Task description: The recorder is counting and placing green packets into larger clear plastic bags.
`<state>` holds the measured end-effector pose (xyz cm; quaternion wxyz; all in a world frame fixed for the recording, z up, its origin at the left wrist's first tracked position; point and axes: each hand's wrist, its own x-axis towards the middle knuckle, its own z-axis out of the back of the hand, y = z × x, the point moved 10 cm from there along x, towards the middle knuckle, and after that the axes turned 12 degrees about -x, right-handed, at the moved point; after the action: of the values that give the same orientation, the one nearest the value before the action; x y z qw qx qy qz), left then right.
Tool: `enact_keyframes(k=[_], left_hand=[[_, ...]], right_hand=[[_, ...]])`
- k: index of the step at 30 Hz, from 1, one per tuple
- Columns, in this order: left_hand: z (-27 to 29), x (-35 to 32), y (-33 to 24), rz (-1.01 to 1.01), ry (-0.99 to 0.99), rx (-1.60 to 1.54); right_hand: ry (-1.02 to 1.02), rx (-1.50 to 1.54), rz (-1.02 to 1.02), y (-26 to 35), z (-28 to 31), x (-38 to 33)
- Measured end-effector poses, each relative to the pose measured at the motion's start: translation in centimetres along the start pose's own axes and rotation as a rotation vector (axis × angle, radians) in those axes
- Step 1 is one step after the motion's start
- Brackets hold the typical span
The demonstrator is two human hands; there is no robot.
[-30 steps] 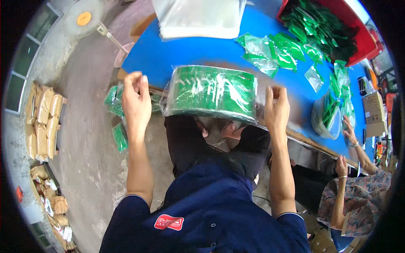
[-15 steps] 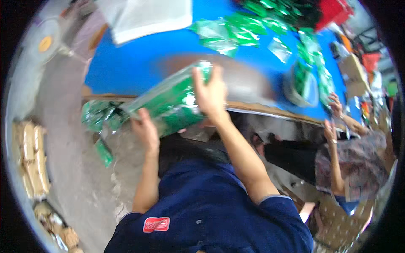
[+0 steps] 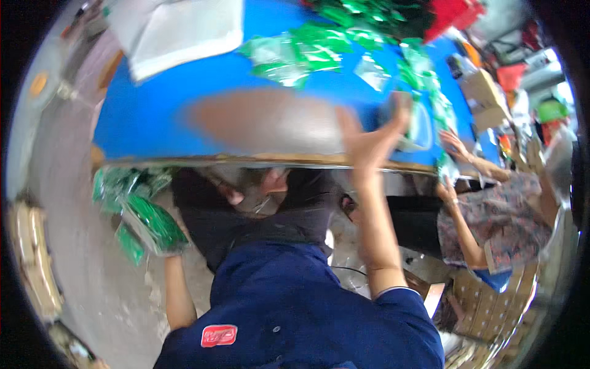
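Note:
My left hand [image 3: 171,253] hangs low at the left, below the table edge. It is shut on a clear plastic bundle of green packets [image 3: 150,221] that hides most of the hand. The bundle sits just beside a pile of similar green packs [image 3: 120,184] on the floor. My right hand [image 3: 375,138] reaches over the blue table [image 3: 160,117] with its fingers spread and nothing in it. Its fingertips are at a clear bag with green packets [image 3: 421,126], though blur hides any contact.
Loose green packets [image 3: 307,49] lie across the far table, with a red crate [image 3: 458,15] behind them. Clear flat bags [image 3: 184,31] lie at the table's far left. Another person's hands [image 3: 455,144] work at the right edge. Brown bundles [image 3: 31,258] line the floor at the left.
The bundle was held in both hands at the table edge. My right hand let go and swung right over the table, while my left lowered the bundle to the floor pile.

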<state>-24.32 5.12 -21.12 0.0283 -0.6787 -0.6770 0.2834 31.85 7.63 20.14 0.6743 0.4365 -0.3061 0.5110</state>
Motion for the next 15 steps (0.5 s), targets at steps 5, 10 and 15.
enact_keyframes(k=[5, 10, 15], left_hand=[[5.3, 4.1, -10.9, -0.415, -0.203, -0.068], [7.7, 0.7, -14.7, -0.120, -0.927, -0.020], [-2.7, 0.1, -16.6, -0.574, -0.697, 0.702]], right_hand=[[0.378, -0.023, -0.240, -18.4, -3.1, 2.5], [0.440, -0.446, -0.319, -26.8, -2.8, 1.4], [0.176, -0.250, -0.302, -25.1, -0.2, 2.3]])
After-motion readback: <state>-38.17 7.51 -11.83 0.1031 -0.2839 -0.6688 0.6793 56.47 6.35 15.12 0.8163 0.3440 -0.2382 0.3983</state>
